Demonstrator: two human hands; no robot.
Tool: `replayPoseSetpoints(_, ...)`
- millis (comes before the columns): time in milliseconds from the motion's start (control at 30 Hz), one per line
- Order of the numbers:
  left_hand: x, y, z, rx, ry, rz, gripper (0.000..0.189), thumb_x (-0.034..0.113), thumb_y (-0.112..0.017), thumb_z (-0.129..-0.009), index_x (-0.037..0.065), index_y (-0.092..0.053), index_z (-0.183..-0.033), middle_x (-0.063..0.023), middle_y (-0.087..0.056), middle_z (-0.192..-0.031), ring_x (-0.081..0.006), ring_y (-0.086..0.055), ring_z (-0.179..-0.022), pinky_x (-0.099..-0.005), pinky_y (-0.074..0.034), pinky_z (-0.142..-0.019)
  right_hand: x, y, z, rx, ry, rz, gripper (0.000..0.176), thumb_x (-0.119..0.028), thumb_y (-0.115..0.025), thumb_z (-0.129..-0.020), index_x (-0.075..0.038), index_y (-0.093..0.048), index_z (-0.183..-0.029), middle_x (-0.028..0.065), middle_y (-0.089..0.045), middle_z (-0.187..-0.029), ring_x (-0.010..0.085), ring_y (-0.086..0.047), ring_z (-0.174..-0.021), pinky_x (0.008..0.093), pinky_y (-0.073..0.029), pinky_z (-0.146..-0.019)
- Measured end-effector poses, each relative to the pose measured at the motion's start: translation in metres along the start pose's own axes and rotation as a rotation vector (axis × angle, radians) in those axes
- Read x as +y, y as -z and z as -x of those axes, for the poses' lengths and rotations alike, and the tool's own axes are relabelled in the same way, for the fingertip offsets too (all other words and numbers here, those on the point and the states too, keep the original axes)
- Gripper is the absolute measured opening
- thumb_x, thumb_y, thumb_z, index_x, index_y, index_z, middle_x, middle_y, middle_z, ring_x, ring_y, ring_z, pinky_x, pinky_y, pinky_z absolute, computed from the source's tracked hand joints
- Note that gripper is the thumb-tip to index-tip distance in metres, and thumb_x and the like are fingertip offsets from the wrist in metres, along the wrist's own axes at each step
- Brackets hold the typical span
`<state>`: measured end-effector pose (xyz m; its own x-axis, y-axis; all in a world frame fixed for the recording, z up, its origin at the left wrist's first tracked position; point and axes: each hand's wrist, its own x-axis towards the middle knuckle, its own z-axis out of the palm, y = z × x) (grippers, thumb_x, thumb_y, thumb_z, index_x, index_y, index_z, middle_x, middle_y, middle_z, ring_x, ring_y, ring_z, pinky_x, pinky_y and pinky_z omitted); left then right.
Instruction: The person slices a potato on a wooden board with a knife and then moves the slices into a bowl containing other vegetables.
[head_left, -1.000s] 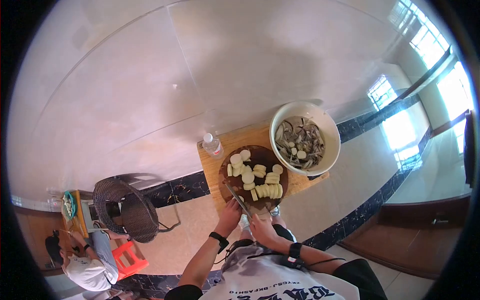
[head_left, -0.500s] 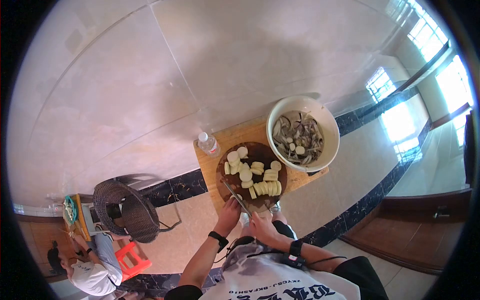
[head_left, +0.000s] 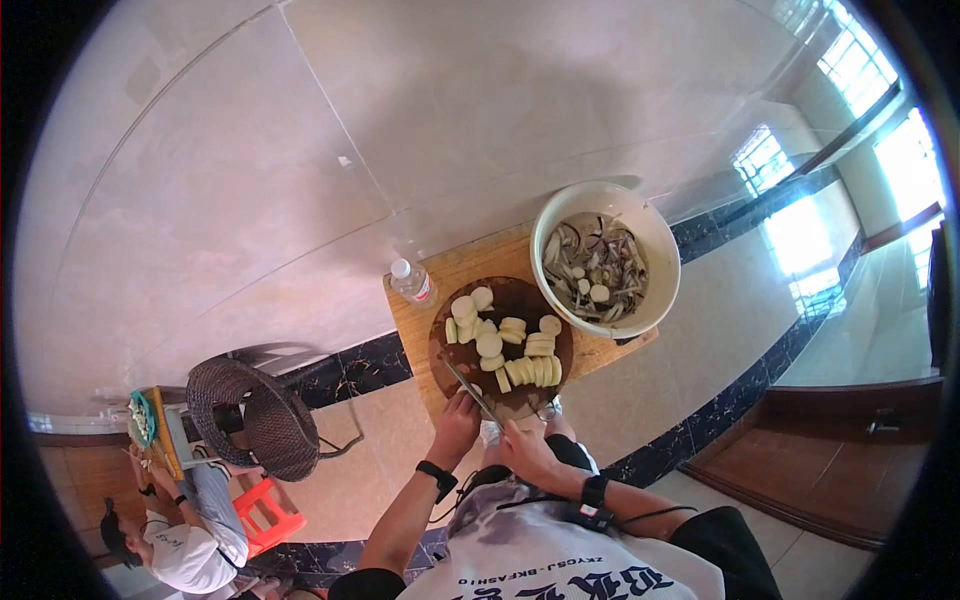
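On the table (head_left: 468, 266), a bowl (head_left: 661, 300) holds peelings (head_left: 598, 268) beside slices (head_left: 527, 356).

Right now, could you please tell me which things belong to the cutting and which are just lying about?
In use: knife, round board, white slices, white bowl, left hand, right hand.
Lying about: water bottle, wicker chair, red stool.

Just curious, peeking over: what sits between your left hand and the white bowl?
The head view shows a round dark board with pale slices between left hand and bowl.
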<state>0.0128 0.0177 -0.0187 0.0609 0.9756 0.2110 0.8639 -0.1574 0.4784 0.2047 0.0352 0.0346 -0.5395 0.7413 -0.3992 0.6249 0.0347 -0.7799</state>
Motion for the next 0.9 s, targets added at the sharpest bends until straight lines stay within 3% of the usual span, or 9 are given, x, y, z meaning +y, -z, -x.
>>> replayPoseSetpoints(400, -0.002, -0.001, 0.000, 0.021, -0.036, -0.003, 0.029, 0.007, -0.063, -0.081, -0.006, -0.070, -0.106, -0.0197, -0.066, -0.116, -0.0368, -0.062, -0.115, -0.0430, -0.054, -0.096, -0.007, 0.004, 0.002, 0.013, 0.038, 0.013, 0.020, -0.020, -0.050, -0.100, -0.005, -0.046, -0.112, 0.0361, -0.064, -0.077, 0.0582, -0.062, -0.075, 0.0681, -0.048, -0.068)
replayPoseSetpoints(700, 0.002, -0.002, -0.001, 0.017, 0.014, 0.057, 0.027, 0.005, -0.064, -0.083, -0.006, -0.069, -0.108, -0.0211, -0.066, -0.113, -0.0390, -0.063, -0.111, -0.0446, -0.055, -0.092, -0.011, 0.005, -0.003, -0.012, 0.179, 0.272, 0.019, -0.010, -0.055, -0.092, 0.005, -0.052, -0.103, 0.0200, -0.063, -0.075, 0.0413, -0.071, -0.071, 0.0542, -0.056, -0.063)
replayPoseSetpoints(900, 0.003, 0.000, -0.001, -0.024, 0.041, 0.055, 0.026, 0.006, -0.065, -0.086, -0.005, -0.069, -0.109, -0.0186, -0.067, -0.115, -0.0372, -0.063, -0.111, -0.0439, -0.055, -0.091, -0.012, 0.006, -0.011, -0.080, -0.030, 0.077, 0.020, -0.016, -0.051, -0.098, -0.001, -0.047, -0.110, 0.0302, -0.067, -0.081, 0.0502, -0.067, -0.079, 0.0601, -0.054, -0.069)
